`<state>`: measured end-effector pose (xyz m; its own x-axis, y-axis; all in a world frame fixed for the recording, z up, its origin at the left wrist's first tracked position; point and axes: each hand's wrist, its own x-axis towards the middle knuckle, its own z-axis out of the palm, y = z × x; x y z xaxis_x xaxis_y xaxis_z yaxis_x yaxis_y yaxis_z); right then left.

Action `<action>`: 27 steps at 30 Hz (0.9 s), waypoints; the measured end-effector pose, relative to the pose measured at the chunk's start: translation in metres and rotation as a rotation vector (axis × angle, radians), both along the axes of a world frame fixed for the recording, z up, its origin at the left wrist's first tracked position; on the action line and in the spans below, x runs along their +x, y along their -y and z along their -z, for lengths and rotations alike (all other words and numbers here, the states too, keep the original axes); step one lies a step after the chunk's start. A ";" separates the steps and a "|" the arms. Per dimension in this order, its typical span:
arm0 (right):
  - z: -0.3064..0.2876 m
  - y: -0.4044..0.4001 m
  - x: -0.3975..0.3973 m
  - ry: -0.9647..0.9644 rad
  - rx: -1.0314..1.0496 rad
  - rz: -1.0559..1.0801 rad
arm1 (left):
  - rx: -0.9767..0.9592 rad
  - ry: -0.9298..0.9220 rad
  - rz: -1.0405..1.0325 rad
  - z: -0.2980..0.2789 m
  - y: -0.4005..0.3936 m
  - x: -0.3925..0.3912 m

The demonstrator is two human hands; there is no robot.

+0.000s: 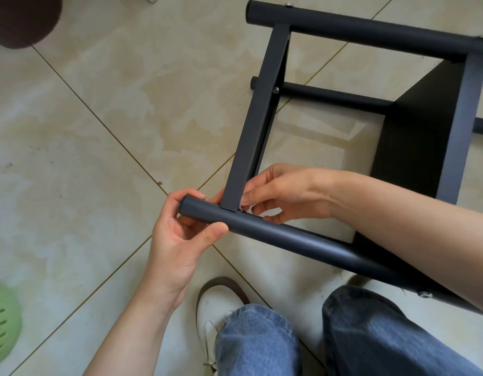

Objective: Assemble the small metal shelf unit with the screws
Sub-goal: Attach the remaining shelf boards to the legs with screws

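A dark grey metal shelf unit (264,109) lies on its side on the tiled floor. My left hand (180,229) grips the end of its near round tube (275,234), thumb on top. A flat crossbar (251,142) meets this tube at a joint. There my right hand (278,194) pinches a small silver screw (240,209) with its fingertips. Other screws show on the far tube (289,5), at the middle joint (275,90) and near my right forearm (424,295). A black shelf panel (414,137) stands at the right.
My legs in blue jeans (262,346) and a white shoe (215,308) fill the lower middle. A green perforated object (1,321) lies at the lower left. A dark brown round thing (23,20) sits at the top left corner. Beige floor tiles (99,131) spread to the left.
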<state>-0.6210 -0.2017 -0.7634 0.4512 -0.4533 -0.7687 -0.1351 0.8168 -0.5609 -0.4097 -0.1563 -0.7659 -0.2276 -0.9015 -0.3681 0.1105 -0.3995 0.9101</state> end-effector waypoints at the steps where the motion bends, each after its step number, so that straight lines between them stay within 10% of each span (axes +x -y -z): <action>1: 0.000 0.000 0.000 0.003 0.010 -0.001 | -0.001 0.002 -0.001 0.000 0.000 0.000; 27: -0.003 0.000 0.005 -0.017 0.035 -0.028 | 0.022 0.023 -0.001 0.001 0.000 0.001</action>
<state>-0.6163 -0.2021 -0.7604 0.4498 -0.4135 -0.7916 -0.1671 0.8317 -0.5294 -0.4090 -0.1560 -0.7669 -0.2177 -0.8935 -0.3927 0.0904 -0.4191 0.9034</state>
